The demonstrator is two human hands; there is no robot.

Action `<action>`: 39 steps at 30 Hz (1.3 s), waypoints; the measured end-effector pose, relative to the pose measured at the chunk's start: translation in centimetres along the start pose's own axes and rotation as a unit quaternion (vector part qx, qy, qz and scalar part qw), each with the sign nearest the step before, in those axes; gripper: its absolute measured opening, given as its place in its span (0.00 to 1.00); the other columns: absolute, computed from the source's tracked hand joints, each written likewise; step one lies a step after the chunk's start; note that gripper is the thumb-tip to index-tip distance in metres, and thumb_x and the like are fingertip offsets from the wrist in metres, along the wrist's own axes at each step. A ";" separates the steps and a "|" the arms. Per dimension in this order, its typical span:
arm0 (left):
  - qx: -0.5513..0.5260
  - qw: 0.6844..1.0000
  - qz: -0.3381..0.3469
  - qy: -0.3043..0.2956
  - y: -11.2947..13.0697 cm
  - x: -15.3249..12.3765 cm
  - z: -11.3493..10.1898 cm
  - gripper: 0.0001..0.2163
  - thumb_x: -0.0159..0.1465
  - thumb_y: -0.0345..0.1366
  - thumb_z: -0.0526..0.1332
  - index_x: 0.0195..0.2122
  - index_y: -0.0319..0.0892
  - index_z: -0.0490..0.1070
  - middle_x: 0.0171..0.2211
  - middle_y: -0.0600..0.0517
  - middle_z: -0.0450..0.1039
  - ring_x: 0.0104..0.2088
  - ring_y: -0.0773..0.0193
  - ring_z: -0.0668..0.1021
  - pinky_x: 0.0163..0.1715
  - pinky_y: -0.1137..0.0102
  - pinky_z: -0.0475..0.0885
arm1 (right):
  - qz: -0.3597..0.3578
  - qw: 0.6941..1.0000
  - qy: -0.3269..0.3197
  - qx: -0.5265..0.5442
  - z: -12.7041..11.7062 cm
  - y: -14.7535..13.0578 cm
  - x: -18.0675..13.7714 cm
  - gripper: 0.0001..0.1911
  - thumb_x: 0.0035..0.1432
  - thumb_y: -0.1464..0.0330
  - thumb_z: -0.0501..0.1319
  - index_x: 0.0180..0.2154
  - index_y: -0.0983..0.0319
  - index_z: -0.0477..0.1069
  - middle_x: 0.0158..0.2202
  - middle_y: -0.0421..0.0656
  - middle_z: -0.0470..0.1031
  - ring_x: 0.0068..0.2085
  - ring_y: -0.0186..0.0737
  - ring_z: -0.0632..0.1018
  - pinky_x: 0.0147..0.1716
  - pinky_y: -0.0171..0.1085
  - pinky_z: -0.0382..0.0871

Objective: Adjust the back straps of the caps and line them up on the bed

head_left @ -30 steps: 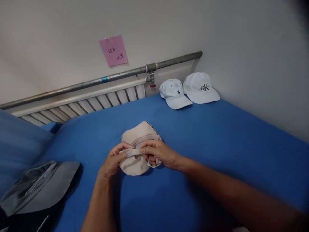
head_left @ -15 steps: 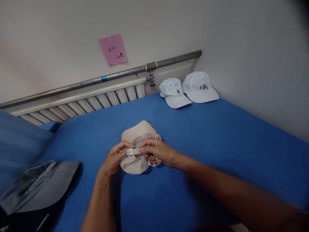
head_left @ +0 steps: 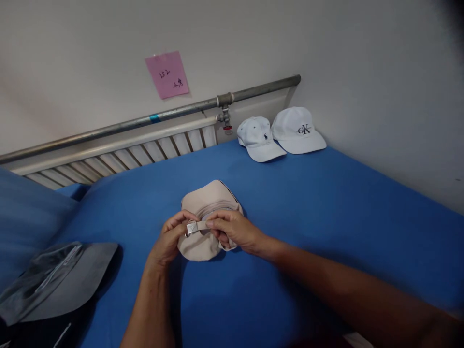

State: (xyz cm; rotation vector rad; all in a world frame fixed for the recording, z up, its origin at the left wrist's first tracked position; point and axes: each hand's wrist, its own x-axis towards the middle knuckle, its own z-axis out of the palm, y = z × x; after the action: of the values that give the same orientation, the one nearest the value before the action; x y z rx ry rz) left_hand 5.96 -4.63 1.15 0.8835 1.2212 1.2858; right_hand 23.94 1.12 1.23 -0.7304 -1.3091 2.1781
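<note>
A beige cap lies on the blue surface in the middle, brim pointing away from me. My left hand pinches the metal buckle of its back strap. My right hand grips the beige strap just right of the buckle, fingers curled over the cap's rear edge. Both hands are closed on the strap, and they hide the back opening of the cap.
Two white caps sit at the far corner by the wall. A grey plastic bag lies at the left front. A radiator and pipe run along the wall, with a pink note above.
The buckle has tilted and shifted slightly left between my fingers. Both hands stay on the strap; the cap has barely moved.
</note>
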 end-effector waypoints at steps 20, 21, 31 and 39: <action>-0.013 1.000 0.002 -0.014 0.3 -0.1 0.4 0.11 0.48 0.40 0.71 0.29 0.40 0.74 0.22 0.55 0.74 0.20 0.72 0.71 0.21 0.78 0.63 | -0.007 1.000 0.014 0.003 0.1 0.3 0.3 0.05 0.53 0.69 0.61 0.26 0.62 0.69 0.18 0.34 0.64 0.14 0.24 0.61 0.13 0.28 0.53; -0.012 1.000 0.002 -0.014 0.3 0.0 0.4 0.11 0.48 0.40 0.71 0.29 0.40 0.74 0.22 0.55 0.74 0.20 0.72 0.71 0.21 0.77 0.64 | -0.009 1.000 0.014 0.002 0.1 0.3 0.3 0.05 0.53 0.68 0.62 0.26 0.62 0.69 0.19 0.34 0.65 0.14 0.24 0.61 0.13 0.28 0.53; -0.003 1.000 -0.004 -0.020 0.0 -0.1 0.4 0.09 0.50 0.39 0.70 0.29 0.41 0.75 0.22 0.55 0.73 0.21 0.71 0.71 0.23 0.77 0.64 | -0.037 0.999 0.011 -0.031 0.2 -0.4 -0.1 0.03 0.52 0.69 0.61 0.30 0.62 0.72 0.18 0.35 0.66 0.16 0.26 0.65 0.16 0.29 0.57; -0.012 0.998 0.005 -0.060 -0.1 -0.4 0.5 0.10 0.48 0.36 0.71 0.31 0.41 0.76 0.25 0.53 0.76 0.23 0.69 0.74 0.24 0.76 0.67 | -0.058 0.998 -0.011 -0.013 -0.4 -0.5 -0.1 0.08 0.44 0.72 0.65 0.30 0.62 0.69 0.20 0.34 0.69 0.20 0.27 0.68 0.20 0.28 0.60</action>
State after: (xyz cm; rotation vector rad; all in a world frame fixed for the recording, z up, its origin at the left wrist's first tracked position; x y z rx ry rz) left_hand 6.56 -4.94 1.22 0.9366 1.1052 1.2351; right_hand 24.31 1.53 1.57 -0.6257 -1.3599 2.0854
